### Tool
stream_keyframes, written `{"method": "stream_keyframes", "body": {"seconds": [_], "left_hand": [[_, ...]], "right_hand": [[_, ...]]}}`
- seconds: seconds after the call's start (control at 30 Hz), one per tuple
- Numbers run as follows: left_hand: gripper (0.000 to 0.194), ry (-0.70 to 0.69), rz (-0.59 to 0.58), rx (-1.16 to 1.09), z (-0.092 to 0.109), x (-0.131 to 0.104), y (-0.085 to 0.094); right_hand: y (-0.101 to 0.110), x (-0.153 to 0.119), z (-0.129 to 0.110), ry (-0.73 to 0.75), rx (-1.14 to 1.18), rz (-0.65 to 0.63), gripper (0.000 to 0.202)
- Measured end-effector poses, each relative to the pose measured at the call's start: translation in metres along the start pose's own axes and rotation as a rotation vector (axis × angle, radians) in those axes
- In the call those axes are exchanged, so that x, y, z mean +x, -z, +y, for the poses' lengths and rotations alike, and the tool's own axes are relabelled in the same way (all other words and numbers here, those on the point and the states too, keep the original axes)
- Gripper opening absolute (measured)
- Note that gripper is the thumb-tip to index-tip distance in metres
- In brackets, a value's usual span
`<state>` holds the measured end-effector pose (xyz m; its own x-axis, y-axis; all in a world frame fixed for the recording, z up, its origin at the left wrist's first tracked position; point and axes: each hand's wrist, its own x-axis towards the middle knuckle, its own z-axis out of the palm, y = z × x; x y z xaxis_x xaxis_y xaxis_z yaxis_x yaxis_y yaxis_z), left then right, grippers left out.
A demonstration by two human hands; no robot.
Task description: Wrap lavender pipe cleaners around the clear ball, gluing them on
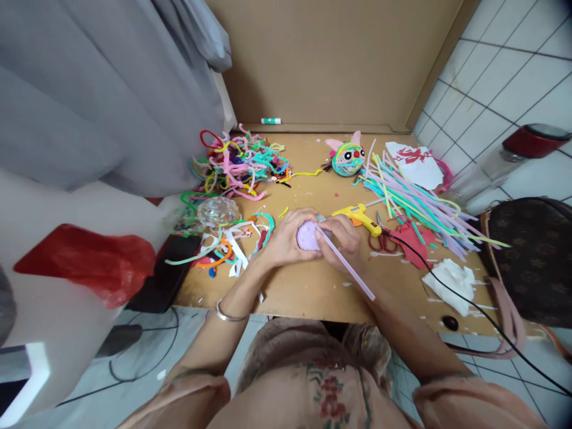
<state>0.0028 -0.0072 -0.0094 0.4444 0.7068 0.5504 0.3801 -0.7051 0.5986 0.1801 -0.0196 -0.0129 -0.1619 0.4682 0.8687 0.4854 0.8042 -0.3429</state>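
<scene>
My left hand [286, 235] is curled around a round object covered in lilac strands [308, 236], held above the wooden table. Against its right side, my right hand [342, 238] pinches a lilac pipe cleaner [351, 269], whose free end slants down to the right. The far side of the round object is hidden by my fingers. Just right of my hands lies a yellow glue gun [364, 218]. Red-handled scissors [382, 239] rest beside it.
A tangled heap of pipe cleaners [241, 164] lies back left, near a clear ball [218, 211]. A decorated ball with pink ears [347, 159] sits at the back. Straight pipe cleaners [420, 199], white tissue [451, 286] and a brown bag [531, 256] are right.
</scene>
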Motion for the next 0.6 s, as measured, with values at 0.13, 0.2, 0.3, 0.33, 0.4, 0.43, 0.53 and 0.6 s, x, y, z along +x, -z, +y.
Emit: {"method": "stream_keyframes", "body": {"seconds": [0.13, 0.2, 0.3, 0.33, 0.4, 0.43, 0.53, 0.6], "left_hand": [[0.06, 0.018, 0.004, -0.024, -0.0017, -0.0015, -0.0004], [0.061, 0.026, 0.002, -0.025, -0.0021, -0.0017, -0.0006], [0.06, 0.039, 0.007, -0.037, -0.0016, -0.0012, -0.0006], [0.059, 0.043, 0.009, -0.047, -0.0012, -0.0009, -0.0005], [0.057, 0.052, 0.01, -0.069, -0.0001, -0.0002, 0.0002], [0.057, 0.059, 0.007, -0.074, 0.0004, 0.0001, 0.0006], [0.059, 0.09, -0.006, -0.079, 0.0009, 0.0006, 0.0015], [0.06, 0.102, -0.005, -0.083, 0.0004, 0.0006, 0.0014]], "right_hand": [[0.0039, -0.0001, -0.0013, -0.029, 0.034, -0.013, 0.011], [0.0064, 0.0005, -0.0019, -0.055, 0.037, -0.044, 0.01], [0.008, 0.0018, -0.0022, -0.06, 0.062, -0.064, 0.008], [0.0077, 0.0021, -0.0019, -0.052, 0.079, -0.055, 0.009], [0.0064, 0.0019, -0.0008, -0.041, 0.107, -0.037, 0.01], [0.0056, 0.0016, -0.0003, -0.04, 0.112, -0.032, 0.01], [0.005, 0.0014, -0.0001, -0.07, 0.094, -0.041, 0.007], [0.0063, 0.0025, -0.0014, -0.091, 0.062, -0.067, 0.005]]}}
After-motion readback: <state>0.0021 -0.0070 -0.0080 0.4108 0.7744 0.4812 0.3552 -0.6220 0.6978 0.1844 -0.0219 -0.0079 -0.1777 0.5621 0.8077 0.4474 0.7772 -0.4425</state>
